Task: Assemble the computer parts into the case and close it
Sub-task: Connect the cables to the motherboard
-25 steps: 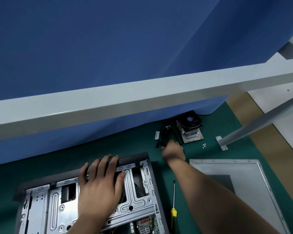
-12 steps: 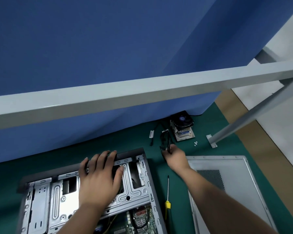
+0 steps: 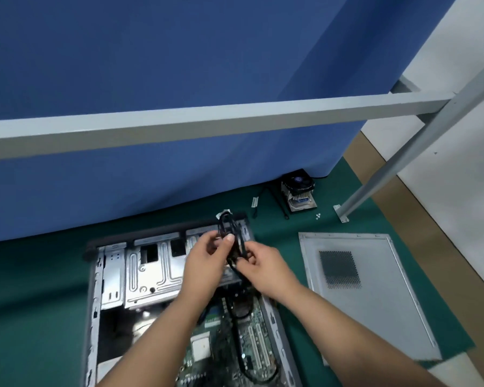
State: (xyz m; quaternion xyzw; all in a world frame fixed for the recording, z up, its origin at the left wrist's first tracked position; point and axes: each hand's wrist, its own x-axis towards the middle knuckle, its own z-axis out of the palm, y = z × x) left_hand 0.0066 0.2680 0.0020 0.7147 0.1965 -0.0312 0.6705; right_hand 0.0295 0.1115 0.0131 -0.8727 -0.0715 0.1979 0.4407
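Note:
An open computer case (image 3: 112,277) lies on a green mat, its metal drive cage at the far end and a green motherboard (image 3: 252,339) showing near me. Above the cage both hands hold a coiled black cable bundle (image 3: 229,227) with a white tag at its top. My left hand (image 3: 207,261) pinches the loops between thumb and fingers. My right hand (image 3: 260,263) grips the lower part of the bundle. The grey side panel (image 3: 375,297) with a mesh vent lies flat to the right of the case.
A CPU cooler with fan (image 3: 298,191) sits at the foot of the blue partition (image 3: 179,65), with a thin black wire (image 3: 277,202), a small connector (image 3: 254,201) and a few white screws (image 3: 317,216) close by. A grey frame bar (image 3: 207,127) and a slanted leg (image 3: 403,160) cross above.
My right hand picked the cable bundle up from the mat by the cooler and brought it over the case. My left hand left the drive cage and took hold of the bundle too.

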